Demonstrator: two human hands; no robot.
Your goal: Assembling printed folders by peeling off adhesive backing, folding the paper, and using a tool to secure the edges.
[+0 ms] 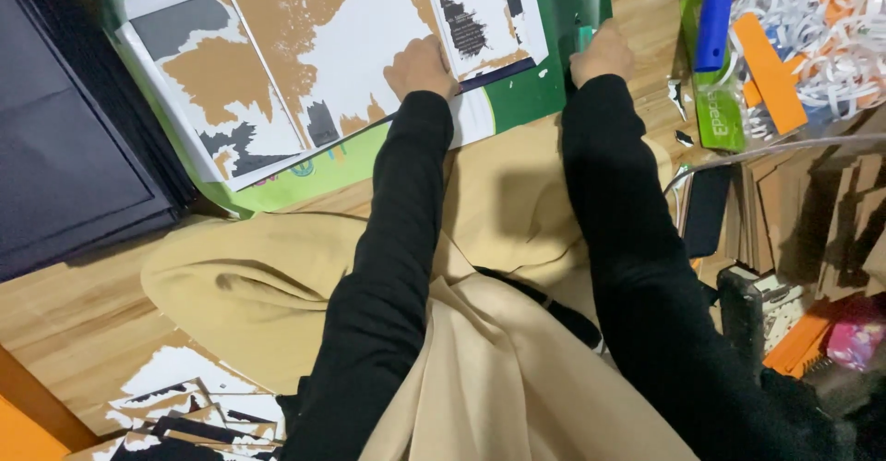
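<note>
- Left hand (422, 66) – pressed flat-ish, knuckles up, on the near edge of a white card sheet (305, 64) w/ torn brown and grey patches; fingers curled together onto the sheet, pinning it rather than gripping it.
- Right hand (602, 53) – closed as a fist on a small teal tool (585, 36); only its tip shows past the knuckles, so can't tell what kind of tool. Fingers clamped round it.
- Sheet lies far-left on a green cutting mat (544, 92), which sits on the wooden floor (65, 304); the sheet's right end reaches between the two hands.
- Handling, as a judgement: the sheet looks light, thin, fairly stiff but bendable – top layer already peeled in patches, so the surface prob. tears easily. Best held flat by palm pressure near the edge being worked, not pinched at a corner.
- Tool looks small, light, rigid – a full-fist hold near its tip suits it.
- Around: black boards (65, 138) far left, torn paper scraps (185, 406) near left, shredded white strips (831, 46) and orange card pieces (771, 69) far right, blue bar (715, 13) beside them.
- Beige lap and black sleeves fill the near middle.
</note>
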